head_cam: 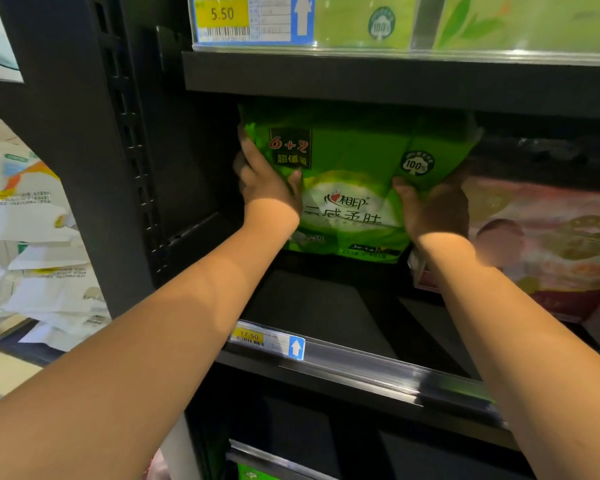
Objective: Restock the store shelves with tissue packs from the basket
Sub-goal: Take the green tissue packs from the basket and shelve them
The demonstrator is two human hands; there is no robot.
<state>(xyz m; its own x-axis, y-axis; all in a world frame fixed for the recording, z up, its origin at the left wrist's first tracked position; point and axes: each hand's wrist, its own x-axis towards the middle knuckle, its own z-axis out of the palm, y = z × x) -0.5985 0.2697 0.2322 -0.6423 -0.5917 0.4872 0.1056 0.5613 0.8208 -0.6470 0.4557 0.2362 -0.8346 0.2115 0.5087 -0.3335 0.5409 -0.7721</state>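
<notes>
A large green tissue pack (354, 174) with a "6+2" label stands upright deep inside the middle black shelf (326, 306), near its left end. My left hand (264, 181) grips the pack's left edge, fingers wrapped behind it. My right hand (433, 206) holds its lower right side, thumb on the front. Both arms reach into the shelf bay. The pack's bottom edge sits just above or on the shelf floor; I cannot tell which. The basket is out of view.
A pink tissue pack (548, 247) stands right of the green one on the same shelf. Green packs (465, 22) fill the shelf above, behind a 5.50 price tag (229, 15). A 17.50 tag (248, 337) marks the front rail. White packs (39, 258) are piled at left.
</notes>
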